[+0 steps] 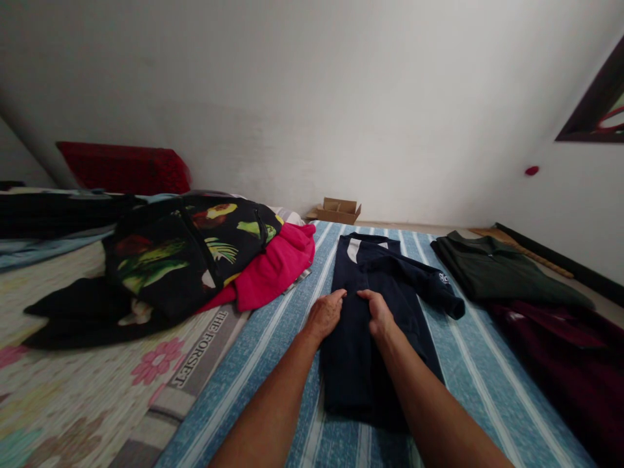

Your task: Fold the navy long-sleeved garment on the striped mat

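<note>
A navy long-sleeved top (351,364) lies in front of me with its left side folded inward. White patches show near its collar, and one sleeve (433,286) with white lettering sticks out to the right. At the garment's left edge, my left hand (325,315) is closed on the cloth, thumb on top. My right hand (380,313) grips the folded layer a little to the right, its thumb pointing left and its other fingers partly hidden. Beneath the top is a blue striped sheet (253,377).
Left, a black fruit-print garment (195,250) and a pink cloth (277,266) lie heaped on a flowered mat (97,390). A folded dark green garment (507,266) and a maroon one (560,364) lie right. A cardboard box (338,211) sits by the wall.
</note>
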`<state>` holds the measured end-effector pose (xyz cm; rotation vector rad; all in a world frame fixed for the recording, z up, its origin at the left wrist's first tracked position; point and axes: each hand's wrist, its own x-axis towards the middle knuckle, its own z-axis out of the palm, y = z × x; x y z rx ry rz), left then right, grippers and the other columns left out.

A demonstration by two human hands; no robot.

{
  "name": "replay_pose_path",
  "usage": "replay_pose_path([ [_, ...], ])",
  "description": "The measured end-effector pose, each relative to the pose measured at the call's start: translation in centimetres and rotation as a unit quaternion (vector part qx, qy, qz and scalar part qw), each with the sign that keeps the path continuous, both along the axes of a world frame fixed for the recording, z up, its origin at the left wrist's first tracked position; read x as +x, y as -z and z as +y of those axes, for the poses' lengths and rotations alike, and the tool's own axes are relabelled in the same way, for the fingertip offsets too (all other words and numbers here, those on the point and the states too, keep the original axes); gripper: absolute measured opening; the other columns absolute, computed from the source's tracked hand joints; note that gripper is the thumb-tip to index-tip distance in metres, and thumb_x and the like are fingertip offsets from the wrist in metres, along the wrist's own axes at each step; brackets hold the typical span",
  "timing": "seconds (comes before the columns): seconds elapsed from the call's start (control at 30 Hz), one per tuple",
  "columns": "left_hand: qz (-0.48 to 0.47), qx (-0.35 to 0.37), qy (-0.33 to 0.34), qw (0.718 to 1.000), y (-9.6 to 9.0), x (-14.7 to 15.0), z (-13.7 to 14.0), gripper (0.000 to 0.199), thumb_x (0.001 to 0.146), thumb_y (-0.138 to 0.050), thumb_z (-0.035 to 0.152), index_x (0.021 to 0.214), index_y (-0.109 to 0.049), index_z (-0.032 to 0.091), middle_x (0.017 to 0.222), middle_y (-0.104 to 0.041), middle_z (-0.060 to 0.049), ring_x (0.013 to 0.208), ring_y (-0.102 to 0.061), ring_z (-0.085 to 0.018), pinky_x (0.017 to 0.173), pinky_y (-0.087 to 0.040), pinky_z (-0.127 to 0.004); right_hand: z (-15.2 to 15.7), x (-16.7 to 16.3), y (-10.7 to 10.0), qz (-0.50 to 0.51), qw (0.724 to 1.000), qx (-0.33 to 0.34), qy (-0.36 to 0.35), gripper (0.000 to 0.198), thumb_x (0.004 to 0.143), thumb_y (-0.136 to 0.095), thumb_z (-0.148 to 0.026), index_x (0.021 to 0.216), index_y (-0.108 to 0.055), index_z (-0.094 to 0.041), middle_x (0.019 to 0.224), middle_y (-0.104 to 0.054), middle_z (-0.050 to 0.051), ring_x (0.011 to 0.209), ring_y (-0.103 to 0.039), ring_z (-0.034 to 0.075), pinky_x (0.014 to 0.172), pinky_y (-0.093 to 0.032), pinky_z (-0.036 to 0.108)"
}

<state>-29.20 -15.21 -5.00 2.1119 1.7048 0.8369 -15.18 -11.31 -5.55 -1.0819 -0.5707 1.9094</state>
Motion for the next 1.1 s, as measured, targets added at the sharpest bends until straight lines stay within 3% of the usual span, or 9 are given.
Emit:
replay_pose_path([
  [0.6, -0.050, -0.021, -0.034, 0.998, -0.9, 0.4, -0.5, 0.043, 0.093, -0.034, 0.037, 0.124, -0.056, 0.016, 0.123, -0.062, -0.008, 0.114, -0.057, -0.019, 0.101, -0.040, -0.028, -0.7, -0.5, -2.2, -0.011, 0.991, -0.119, -0.059, 0.018, 0.085, -0.050, -0.024, 0.089, -0.062, -0.011, 0.062, -0.067, 0.006, 0.057, -0.064, 0.019, 0.067, -0.054, 0.035],
  [0.9, -0.035, -0.038, -0.029, 0.998, -1.4, 0.6, -0.6, 0.043, 0.093, -0.034, 0.040, 0.124, -0.056, 0.020, 0.127, -0.060, -0.005, 0.119, -0.053, -0.018, 0.104, -0.038, -0.030, -1.3, -0.3, -2.7, 0.039, 0.993, -0.100, -0.054, 0.029, 0.092, -0.037, -0.029, 0.092, -0.061, -0.011, 0.069, -0.069, 0.007, 0.065, -0.067, 0.020, 0.070, -0.054, 0.034],
  [1.1, 0.004, -0.045, 0.010, 0.999, -1.2, 0.8, -0.5, 0.049, 0.095, -0.026, 0.044, 0.124, -0.055, 0.019, 0.130, -0.057, -0.005, 0.123, -0.049, -0.018, 0.107, -0.033, -0.031, -1.8, -0.3, -2.6, 0.063, 0.994, -0.072, -0.058, 0.037, 0.093, -0.032, -0.033, 0.096, -0.062, -0.010, 0.072, -0.069, 0.009, 0.067, -0.067, 0.021, 0.072, -0.053, 0.035],
])
